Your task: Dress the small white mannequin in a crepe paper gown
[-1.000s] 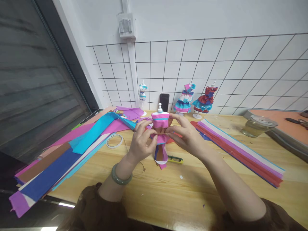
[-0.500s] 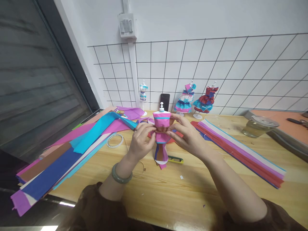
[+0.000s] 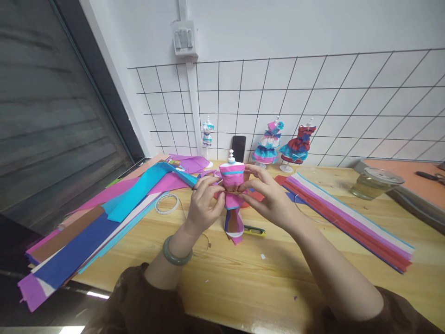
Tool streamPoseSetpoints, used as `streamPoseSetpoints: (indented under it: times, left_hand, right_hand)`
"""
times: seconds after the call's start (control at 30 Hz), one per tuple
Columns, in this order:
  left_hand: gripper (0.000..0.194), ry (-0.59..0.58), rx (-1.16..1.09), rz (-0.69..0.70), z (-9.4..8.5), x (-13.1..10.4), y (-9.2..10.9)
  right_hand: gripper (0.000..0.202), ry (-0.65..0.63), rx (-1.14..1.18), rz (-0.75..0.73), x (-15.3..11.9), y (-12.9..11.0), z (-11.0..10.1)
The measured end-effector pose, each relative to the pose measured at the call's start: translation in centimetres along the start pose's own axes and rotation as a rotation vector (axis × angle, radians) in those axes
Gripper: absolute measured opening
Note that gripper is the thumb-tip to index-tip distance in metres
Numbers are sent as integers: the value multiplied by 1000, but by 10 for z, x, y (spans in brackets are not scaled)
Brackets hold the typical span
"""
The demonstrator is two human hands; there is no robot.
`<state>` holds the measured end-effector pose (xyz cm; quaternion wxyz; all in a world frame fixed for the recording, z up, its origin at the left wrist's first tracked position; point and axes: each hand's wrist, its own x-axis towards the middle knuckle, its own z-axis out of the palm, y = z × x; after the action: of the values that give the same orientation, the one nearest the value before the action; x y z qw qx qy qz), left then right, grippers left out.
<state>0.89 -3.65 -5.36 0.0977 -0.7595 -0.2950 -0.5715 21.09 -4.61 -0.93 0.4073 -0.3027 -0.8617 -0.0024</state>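
Two bare hands at a mini dress form [image 3: 232, 175], upright at ctr. of the wooden surface [image 3: 250, 283]; clock positions take this form as dial ctr. Its bodice is magenta w/ a turquoise band; the waist is brown. L hand [image 3: 208, 202], at 8 o'clock: thumb & index fingers pinched together on a thin brown strand [image 3: 233, 192] across the waist; a green bangle [image 3: 177, 253] encircles the wrist. R hand [image 3: 273, 197], approx. 4: thumb & one finger clamped on the same strand, another finger raised beside the bodice. Toward 11, near the white wall [image 3: 313, 28]: white-&-blue form [image 3: 207, 132]. Approx. 12: dark phone [image 3: 238, 147], propped upright. Toward 2: pink-&-blue form [image 3: 267, 146], w/ red-&-blue form [image 3: 298, 144] just beside it. At 3, well apart: clear cup [image 3: 377, 183], pale yellow within. Betw. 3 & 4: sheaf of strips [image 3: 347, 219], white, purple, red, etc. Betw. 8 & 9: heap of strips [image 3: 134, 192], turquoise, blue, brown, etc., jutting past the surface's edge; nearer the L hand, a white tape roll [image 3: 167, 213], lying flat. At 5: green-&-yellow cutter [image 3: 255, 231], near the form's base.
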Motion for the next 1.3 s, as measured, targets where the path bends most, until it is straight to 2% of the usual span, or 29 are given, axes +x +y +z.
streamPoseSetpoints:
  times: [0.27, 0.6, 0.87, 1.3]
  left_hand:
    - [22, -37, -137, -12, 1, 0, 8]
    - [36, -9, -117, 21, 2, 3, 12]
    - [28, -7, -137, -10, 4, 2, 10]
    - [23, -15, -133, -4, 6, 1, 8]
  right_hand:
    - [11, 14, 5, 1, 0, 6, 3]
    - [13, 36, 42, 16, -5, 18, 7]
    - [6, 114, 29, 11, -3, 8, 11]
    - [8, 165, -182, -119, 0, 2, 14]
